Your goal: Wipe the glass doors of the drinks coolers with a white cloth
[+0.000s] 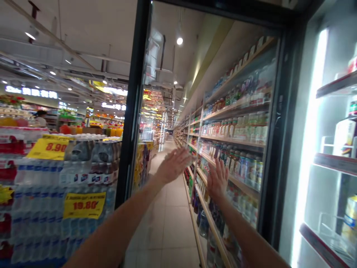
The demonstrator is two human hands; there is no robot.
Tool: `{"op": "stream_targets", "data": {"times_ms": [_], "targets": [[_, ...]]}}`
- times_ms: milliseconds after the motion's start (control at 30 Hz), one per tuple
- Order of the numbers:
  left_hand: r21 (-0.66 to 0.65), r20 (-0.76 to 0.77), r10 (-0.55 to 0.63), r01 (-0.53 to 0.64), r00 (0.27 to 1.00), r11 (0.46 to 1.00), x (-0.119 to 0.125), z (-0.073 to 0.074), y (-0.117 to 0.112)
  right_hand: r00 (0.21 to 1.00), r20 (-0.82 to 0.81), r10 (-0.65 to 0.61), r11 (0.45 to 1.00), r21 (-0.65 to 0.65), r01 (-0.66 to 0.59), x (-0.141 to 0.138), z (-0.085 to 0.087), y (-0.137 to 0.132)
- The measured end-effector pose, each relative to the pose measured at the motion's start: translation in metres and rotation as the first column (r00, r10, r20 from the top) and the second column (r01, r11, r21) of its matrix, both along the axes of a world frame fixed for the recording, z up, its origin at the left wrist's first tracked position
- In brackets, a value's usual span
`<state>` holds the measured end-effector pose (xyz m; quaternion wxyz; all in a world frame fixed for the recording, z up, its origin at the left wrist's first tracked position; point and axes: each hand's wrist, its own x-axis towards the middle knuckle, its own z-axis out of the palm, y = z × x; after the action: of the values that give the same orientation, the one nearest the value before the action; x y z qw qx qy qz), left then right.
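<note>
A glass cooler door (131,111) with a black frame stands swung open before me. My left hand (175,163) is raised in front of the pane, its fingers stretched toward the right and slightly blurred. A pale smear shows by those fingertips; I cannot make out what it is. My right hand (219,178) is held up palm toward the glass with its fingers spread, holding nothing. Whether either hand touches the pane, I cannot tell. Shelves of drinks (237,134) appear in the glass, seen through it or reflected.
To the right, a lit cooler has shelves (334,163) with bottles and a bright light strip (309,149). Stacked packs of bottled water (39,208) stand at left, with yellow price signs (84,205). A tiled floor (167,223) shows in the pane.
</note>
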<state>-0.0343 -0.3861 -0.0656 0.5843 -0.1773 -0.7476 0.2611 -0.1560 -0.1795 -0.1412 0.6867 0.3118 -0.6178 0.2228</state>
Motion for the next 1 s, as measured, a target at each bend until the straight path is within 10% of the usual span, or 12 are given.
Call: {"op": "stream_targets", "data": {"times_ms": [133, 367, 667, 767, 867, 1000], "targets": [[0.434, -0.250, 0.088, 0.030, 0.964, 0.900, 0.012, 0.040, -0.028, 1.000, 0.026, 0.009, 1.000, -0.007, -0.009, 0.000, 0.000, -0.001], [-0.124, 0.019, -0.029, 0.031, 0.999, 0.992, -0.001, -0.033, 0.019, 1.000, 0.026, 0.018, 1.000, -0.001, -0.018, 0.003, 0.000, -0.001], [0.402, -0.280, 0.101, 0.021, 0.955, 0.916, 0.003, 0.011, -0.006, 0.999, 0.039, 0.024, 1.000, -0.016, -0.023, 0.003, 0.001, -0.002], [0.056, -0.094, -0.021, 0.026, 0.995, 0.998, -0.004, -0.023, 0.015, 0.999, 0.027, 0.025, 1.000, -0.013, -0.024, 0.005, 0.002, -0.001], [-0.292, 0.094, -0.085, 0.109, 0.992, 0.950, -0.007, -0.044, 0.024, 1.000, 0.008, 0.025, 1.000, -0.008, -0.025, 0.005, 0.002, 0.000], [-0.045, -0.028, -0.017, 0.016, 0.999, 0.999, 0.004, -0.011, 0.001, 0.999, 0.013, 0.032, 0.999, -0.009, -0.032, 0.004, 0.001, 0.000]]}}
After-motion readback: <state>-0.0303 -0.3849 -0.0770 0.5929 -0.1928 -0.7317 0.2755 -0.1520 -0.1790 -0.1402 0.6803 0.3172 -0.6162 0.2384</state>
